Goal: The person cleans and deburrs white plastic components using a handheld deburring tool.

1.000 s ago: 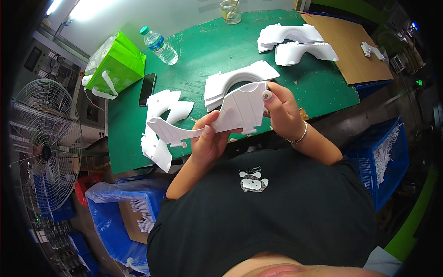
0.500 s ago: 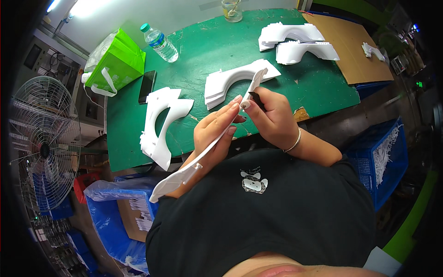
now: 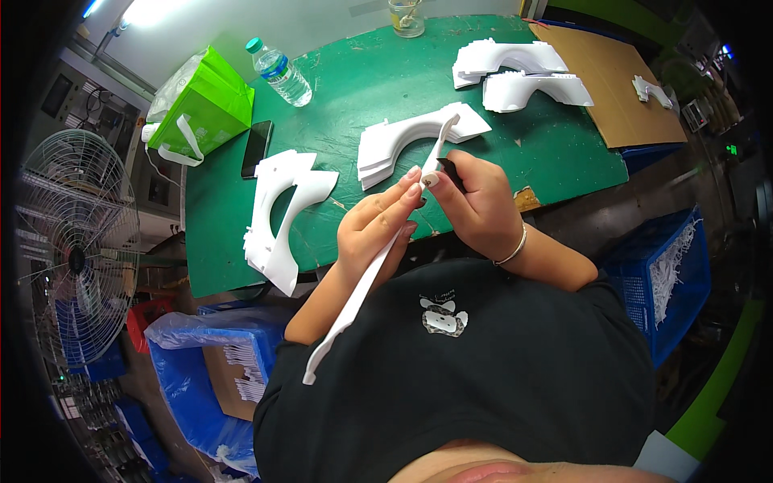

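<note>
In front of my chest I hold a long, thin, curved white plastic part (image 3: 352, 304), turned nearly edge-on. My left hand (image 3: 369, 229) is closed around its middle. My right hand (image 3: 485, 201) grips a small flat black tool (image 3: 451, 172), its thumb pressed against the part's edge near my left fingertips. The tool's working end is hidden. Just beyond my hands lies a stack of white arched plastic parts (image 3: 388, 143) on the green table (image 3: 354, 88). More white parts (image 3: 270, 211) overlap to the left of it.
Two further groups of white parts (image 3: 511, 56) lie at the far right beside a cardboard sheet (image 3: 600, 84). A water bottle (image 3: 282, 74), phone (image 3: 257, 150), green bag (image 3: 211, 109) and glass (image 3: 407, 19) stand or lie at the back. Blue crates (image 3: 672, 282) and a lined blue bin (image 3: 187, 378) flank me; a fan (image 3: 76, 258) stands left.
The white part has turned about its length, from showing its broad lower face to nearly edge-on, and its lower end has swung right. My hands stay almost in place.
</note>
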The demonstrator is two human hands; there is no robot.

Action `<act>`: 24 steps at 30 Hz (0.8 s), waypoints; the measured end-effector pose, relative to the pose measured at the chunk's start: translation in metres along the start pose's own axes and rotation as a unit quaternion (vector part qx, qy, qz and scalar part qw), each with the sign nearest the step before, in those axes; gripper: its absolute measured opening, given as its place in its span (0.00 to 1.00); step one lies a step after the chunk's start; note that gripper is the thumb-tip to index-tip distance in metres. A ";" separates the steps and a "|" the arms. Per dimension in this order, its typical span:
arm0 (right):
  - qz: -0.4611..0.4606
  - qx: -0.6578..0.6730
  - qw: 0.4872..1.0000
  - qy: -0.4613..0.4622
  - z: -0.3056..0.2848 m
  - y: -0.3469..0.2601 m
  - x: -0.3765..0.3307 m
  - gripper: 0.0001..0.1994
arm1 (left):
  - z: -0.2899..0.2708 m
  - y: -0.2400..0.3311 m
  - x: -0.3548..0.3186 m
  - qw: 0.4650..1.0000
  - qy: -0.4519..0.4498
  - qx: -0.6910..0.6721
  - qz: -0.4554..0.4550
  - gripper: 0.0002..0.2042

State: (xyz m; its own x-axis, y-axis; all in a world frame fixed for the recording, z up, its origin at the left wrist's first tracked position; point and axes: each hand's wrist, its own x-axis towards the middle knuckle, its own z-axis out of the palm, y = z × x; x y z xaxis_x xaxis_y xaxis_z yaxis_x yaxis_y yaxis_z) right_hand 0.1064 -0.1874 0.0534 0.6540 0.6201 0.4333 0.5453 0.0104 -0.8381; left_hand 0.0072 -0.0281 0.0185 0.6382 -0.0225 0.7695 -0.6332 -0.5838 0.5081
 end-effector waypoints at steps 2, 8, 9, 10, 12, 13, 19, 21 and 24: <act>-0.009 0.004 1.000 0.003 0.001 -0.001 0.000 0.16 | 0.000 -0.001 -0.001 1.000 -0.001 0.015 0.008 0.20; -0.042 -0.003 0.999 -0.001 0.008 0.015 -0.002 0.18 | 0.002 0.002 0.000 0.999 0.015 -0.018 -0.025 0.14; -0.043 -0.003 0.999 -0.001 0.007 0.015 -0.001 0.18 | -0.003 0.003 0.004 0.999 0.015 -0.017 -0.025 0.14; -0.029 -0.020 0.999 -0.007 0.004 0.015 0.000 0.19 | -0.012 0.003 0.010 0.999 0.010 0.030 0.005 0.12; -0.016 -0.038 0.999 -0.014 -0.002 0.015 0.002 0.19 | -0.011 -0.001 0.017 0.996 0.072 0.047 -0.001 0.16; -0.005 -0.041 0.999 -0.006 -0.005 0.013 0.004 0.20 | -0.012 -0.007 0.008 0.992 0.090 0.017 -0.083 0.15; -0.078 -0.066 0.993 0.058 -0.004 0.016 0.020 0.20 | -0.015 0.003 0.013 0.903 0.068 -0.297 -0.302 0.12; -0.128 -0.095 0.983 0.088 -0.002 0.015 0.024 0.19 | -0.011 0.006 0.013 0.889 0.049 -0.313 -0.330 0.13; -0.132 -0.095 0.982 0.092 0.001 0.017 0.025 0.18 | -0.009 0.005 0.013 0.877 0.042 -0.350 -0.326 0.13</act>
State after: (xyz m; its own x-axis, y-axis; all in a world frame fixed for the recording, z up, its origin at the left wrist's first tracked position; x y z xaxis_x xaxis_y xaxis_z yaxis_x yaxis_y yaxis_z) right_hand 0.1310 -0.1708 0.0498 0.5509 0.4634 0.6941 0.7851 -0.0058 -0.6193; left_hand 0.0080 -0.0236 0.0342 0.9489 0.2075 0.2380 -0.2779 0.1911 0.9414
